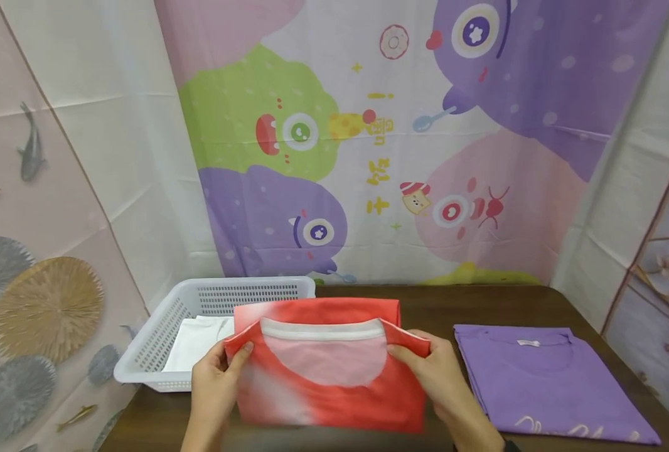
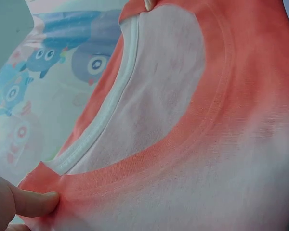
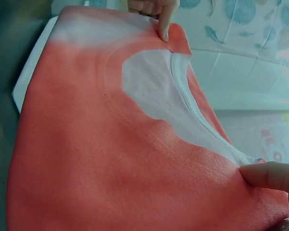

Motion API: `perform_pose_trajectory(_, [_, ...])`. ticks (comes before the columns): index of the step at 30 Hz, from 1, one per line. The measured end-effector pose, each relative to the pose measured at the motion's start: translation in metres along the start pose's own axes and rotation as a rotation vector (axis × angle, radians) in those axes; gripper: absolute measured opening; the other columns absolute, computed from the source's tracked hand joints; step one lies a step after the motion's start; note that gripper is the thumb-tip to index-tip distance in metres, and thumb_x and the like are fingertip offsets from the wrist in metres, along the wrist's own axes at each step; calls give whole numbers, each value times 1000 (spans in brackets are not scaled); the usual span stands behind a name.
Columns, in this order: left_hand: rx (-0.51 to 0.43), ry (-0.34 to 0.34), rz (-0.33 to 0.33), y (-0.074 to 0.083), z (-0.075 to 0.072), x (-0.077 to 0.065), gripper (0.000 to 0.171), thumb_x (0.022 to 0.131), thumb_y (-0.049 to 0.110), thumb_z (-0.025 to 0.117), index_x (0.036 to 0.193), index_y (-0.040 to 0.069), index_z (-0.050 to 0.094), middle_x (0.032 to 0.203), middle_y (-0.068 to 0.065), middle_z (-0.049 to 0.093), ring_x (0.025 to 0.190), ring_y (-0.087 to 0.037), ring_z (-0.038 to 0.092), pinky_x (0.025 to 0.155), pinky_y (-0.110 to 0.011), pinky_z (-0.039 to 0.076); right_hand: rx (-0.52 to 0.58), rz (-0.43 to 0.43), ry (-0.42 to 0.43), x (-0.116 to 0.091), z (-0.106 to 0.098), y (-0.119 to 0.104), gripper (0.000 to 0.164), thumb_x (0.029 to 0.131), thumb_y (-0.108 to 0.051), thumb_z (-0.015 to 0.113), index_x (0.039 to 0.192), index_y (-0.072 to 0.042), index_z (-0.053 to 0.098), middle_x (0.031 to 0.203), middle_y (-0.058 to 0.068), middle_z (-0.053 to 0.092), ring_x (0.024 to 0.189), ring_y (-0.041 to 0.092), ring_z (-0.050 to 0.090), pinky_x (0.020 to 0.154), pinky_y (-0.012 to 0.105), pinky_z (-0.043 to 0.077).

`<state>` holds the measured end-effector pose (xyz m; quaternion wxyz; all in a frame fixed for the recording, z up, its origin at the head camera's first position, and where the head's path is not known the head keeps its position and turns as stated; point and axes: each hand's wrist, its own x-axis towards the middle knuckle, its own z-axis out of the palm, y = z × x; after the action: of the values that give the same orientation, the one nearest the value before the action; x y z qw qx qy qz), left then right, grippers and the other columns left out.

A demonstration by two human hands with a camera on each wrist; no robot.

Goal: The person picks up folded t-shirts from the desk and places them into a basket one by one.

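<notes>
A red and white T-shirt (image 1: 334,402) hangs folded between my two hands, its round neckline with a white inner band facing me. My left hand (image 1: 216,370) pinches the shoulder fabric at one side of the neckline, thumb in front. At the opposite side, my right hand (image 1: 438,370) pinches the other shoulder the same way. The left wrist view has the left thumb (image 2: 36,203) pressed on the cloth beside the collar. Both the right thumb (image 3: 267,174) and the far left hand (image 3: 156,12) appear on the shirt (image 3: 86,144) in the right wrist view.
A white plastic basket (image 1: 154,376) with folded white cloth (image 1: 190,345) in it stands at the left of the dark wooden table (image 1: 425,304). On the right lies a folded purple T-shirt (image 1: 549,383). A cartoon-printed curtain (image 1: 391,251) hangs behind the table.
</notes>
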<state>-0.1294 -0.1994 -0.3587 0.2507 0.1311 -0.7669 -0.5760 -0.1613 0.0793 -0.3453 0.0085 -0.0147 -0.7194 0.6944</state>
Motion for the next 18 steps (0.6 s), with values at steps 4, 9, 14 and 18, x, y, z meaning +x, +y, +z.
perform_pose_trajectory(4, [-25,24,-2,3,-8,5,31,90,10,65,113,-10,64,81,16,67,72,8,55,65,-9,46,3,-20,-16,-1,8,-7,24,78,-4,73,98,7,66,65,-7,62,59,9,58,57,26,50])
perform_pose_trajectory(9, [-32,56,9,5,-16,11,31,90,10,65,114,-11,63,74,28,60,72,9,54,65,-7,45,13,-34,-39,0,19,-14,22,78,-4,73,96,7,66,65,-6,60,59,10,57,56,26,49])
perform_pose_trajectory(14, [2,85,6,7,-25,17,33,90,10,65,116,-10,62,83,18,66,74,11,54,66,-5,45,14,-45,-38,2,32,-17,19,78,-3,73,94,5,68,67,-4,61,61,11,56,57,25,48])
perform_pose_trajectory(18, [47,99,-4,8,-35,23,39,92,14,63,123,-9,59,113,-15,68,79,17,51,69,0,43,29,-53,-51,2,44,-20,19,80,-3,71,97,5,68,72,-1,63,63,12,58,59,26,50])
